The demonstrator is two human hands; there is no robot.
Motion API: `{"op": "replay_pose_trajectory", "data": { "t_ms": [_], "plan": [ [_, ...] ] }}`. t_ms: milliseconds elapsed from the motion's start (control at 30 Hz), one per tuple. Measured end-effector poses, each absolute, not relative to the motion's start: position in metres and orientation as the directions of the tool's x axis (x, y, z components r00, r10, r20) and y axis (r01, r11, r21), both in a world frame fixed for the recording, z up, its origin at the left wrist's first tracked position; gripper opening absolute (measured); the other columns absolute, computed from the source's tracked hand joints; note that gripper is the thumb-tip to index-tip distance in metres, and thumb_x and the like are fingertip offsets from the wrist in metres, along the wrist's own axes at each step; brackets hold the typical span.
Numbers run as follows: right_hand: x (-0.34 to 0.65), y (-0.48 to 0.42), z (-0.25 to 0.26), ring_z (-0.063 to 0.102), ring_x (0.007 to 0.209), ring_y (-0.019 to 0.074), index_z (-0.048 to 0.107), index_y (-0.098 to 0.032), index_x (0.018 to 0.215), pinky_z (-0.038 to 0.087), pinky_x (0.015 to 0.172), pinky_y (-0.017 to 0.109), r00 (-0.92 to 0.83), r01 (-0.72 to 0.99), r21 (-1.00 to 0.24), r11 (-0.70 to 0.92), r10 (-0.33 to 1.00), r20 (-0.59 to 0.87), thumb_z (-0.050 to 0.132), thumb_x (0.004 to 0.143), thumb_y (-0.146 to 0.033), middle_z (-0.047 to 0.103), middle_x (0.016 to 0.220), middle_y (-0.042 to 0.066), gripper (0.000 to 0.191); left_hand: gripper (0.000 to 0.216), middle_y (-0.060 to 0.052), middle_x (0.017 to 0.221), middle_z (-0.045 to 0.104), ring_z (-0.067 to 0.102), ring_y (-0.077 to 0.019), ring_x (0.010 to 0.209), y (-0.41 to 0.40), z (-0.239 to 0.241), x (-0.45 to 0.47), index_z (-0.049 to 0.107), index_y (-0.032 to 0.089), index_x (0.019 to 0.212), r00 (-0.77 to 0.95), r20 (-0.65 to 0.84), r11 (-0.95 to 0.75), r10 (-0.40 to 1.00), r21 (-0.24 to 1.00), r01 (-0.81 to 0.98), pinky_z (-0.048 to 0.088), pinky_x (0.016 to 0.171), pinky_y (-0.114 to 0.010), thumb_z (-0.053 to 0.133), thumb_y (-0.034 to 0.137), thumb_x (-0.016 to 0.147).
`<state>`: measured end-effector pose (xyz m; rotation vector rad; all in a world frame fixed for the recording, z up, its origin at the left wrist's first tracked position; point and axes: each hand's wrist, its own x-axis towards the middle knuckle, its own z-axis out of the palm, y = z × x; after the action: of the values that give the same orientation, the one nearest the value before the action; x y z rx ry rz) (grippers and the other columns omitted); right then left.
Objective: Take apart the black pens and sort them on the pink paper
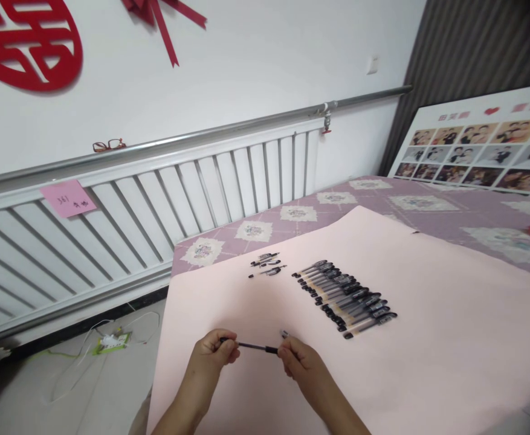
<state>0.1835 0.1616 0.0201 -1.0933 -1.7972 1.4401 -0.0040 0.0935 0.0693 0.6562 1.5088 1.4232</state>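
Above the pink sheet (pixel 428 314), a slim dark pen (pixel 254 346) is stretched between my two hands. My left hand (pixel 211 356) pinches its left end. Closed around the black part at the other end is my right hand (pixel 304 361). A small clear-and-dark piece (pixel 284 333) sticks up beside the right fingertips; its kind is unclear. Beyond my right hand lies a slanting row of capped black pens (pixel 344 296), side by side. A smaller group of pen parts (pixel 267 266) rests farther off to the left.
Under the pink sheet is a purple patterned tablecloth (pixel 364 199). A white radiator (pixel 165 199) lines the wall behind, with glasses (pixel 109 145) on its pipe. A photo board (pixel 477 148) leans at the back right. A power strip (pixel 113 342) with cables lies on the floor at left.
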Motion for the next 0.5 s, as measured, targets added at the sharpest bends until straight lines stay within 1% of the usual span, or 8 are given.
{"op": "replay_pose_trajectory", "data": {
  "t_ms": [67,233,400,433,500],
  "plan": [
    [0.182,0.161,0.021,0.042,0.053,0.0103,0.043,-0.021,0.062,0.032,0.052,0.022,-0.489,0.234,-0.969,0.076,0.871,-0.050,0.040,0.083,-0.036,0.045,0.053,-0.006,0.026,0.023,0.000,0.061,0.063,0.059,-0.0122,0.058,0.093,0.069,-0.004,0.063,0.015,0.075,-0.416,-0.280,0.181,0.865,0.948,-0.262,0.046,0.064,-0.026,0.072,0.030,0.059],
    [0.176,0.154,0.024,0.041,0.053,0.0100,0.045,-0.021,0.063,0.031,0.051,0.021,-0.501,0.242,-0.964,0.110,0.865,-0.027,0.043,0.081,-0.034,0.046,0.054,-0.006,0.023,0.025,0.002,0.066,0.061,0.059,-0.0095,0.061,0.092,0.060,0.006,0.060,0.017,0.083,-0.399,-0.347,0.118,0.849,0.859,-0.497,0.044,0.063,-0.023,0.070,0.030,0.064],
    [0.175,0.155,0.024,0.045,0.053,0.0111,0.053,-0.021,0.064,0.032,0.050,0.022,-0.569,0.247,-0.955,0.165,0.822,-0.005,0.046,0.080,-0.034,0.049,0.054,-0.005,0.022,0.026,-0.003,0.082,0.065,0.061,-0.0121,0.068,0.092,0.052,0.019,0.057,0.017,0.081,-0.300,-0.378,0.166,0.875,0.819,-0.549,0.043,0.063,-0.024,0.070,0.030,0.064],
    [0.178,0.158,0.024,0.047,0.055,0.0118,0.054,-0.021,0.067,0.033,0.051,0.022,-0.543,0.262,-0.950,0.170,0.840,0.001,0.046,0.080,-0.035,0.052,0.057,-0.005,0.021,0.026,-0.004,0.084,0.065,0.061,-0.0121,0.069,0.092,0.052,0.020,0.056,0.018,0.081,-0.297,-0.389,0.174,0.872,0.814,-0.554,0.042,0.063,-0.024,0.070,0.031,0.064],
    [0.185,0.166,0.022,0.052,0.060,0.0138,0.057,-0.022,0.073,0.037,0.056,0.024,-0.413,0.338,-0.923,0.185,0.910,0.031,0.044,0.081,-0.038,0.057,0.064,-0.003,0.021,0.026,-0.002,0.082,0.065,0.060,-0.0111,0.068,0.092,0.053,0.020,0.054,0.019,0.081,-0.305,-0.407,0.182,0.861,0.806,-0.563,0.042,0.063,-0.024,0.069,0.034,0.065]
  ]
}}
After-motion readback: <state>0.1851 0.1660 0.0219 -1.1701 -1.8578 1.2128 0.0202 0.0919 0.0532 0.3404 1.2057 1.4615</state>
